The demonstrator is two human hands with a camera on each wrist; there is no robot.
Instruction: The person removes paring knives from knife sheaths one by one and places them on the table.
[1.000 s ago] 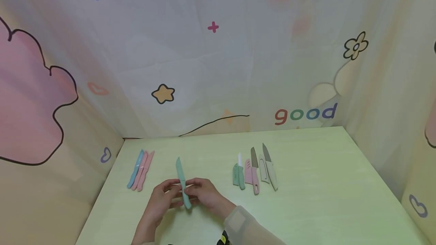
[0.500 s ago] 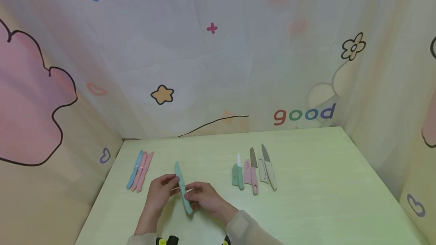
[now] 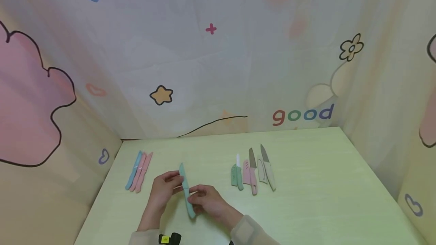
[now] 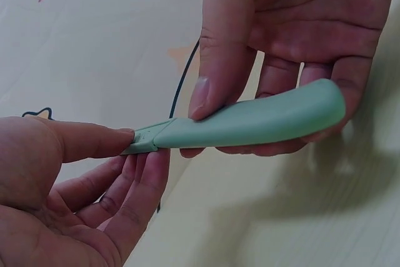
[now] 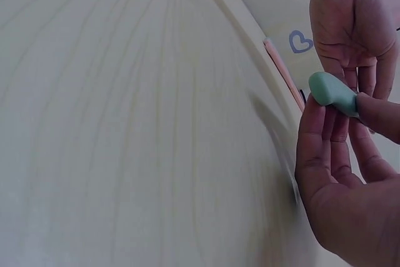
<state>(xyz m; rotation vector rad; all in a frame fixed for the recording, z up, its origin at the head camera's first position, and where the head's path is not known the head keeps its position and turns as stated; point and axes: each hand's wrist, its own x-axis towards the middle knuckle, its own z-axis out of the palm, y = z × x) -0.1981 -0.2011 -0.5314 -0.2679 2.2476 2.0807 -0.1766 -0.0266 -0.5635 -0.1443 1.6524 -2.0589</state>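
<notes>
Tabletop (image 3: 306, 188) beneath. Left hand (image 3: 161, 189), thumb and fingers pinching blade end; right hand (image 3: 212, 201), likewise pinching handle. Mint-green knife (image 3: 186, 189) between them, raised, long axis running away from the person, tip slightly left.

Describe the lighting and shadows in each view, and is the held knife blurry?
Head view: fairly even light, table tinted yellow-green. Left wrist view: soft-edged shadows on the table below the right hand, held mint-green knife clearly outlined. Right wrist view: greyer, knife nearly end-on, its handle fairly sharp.
</notes>
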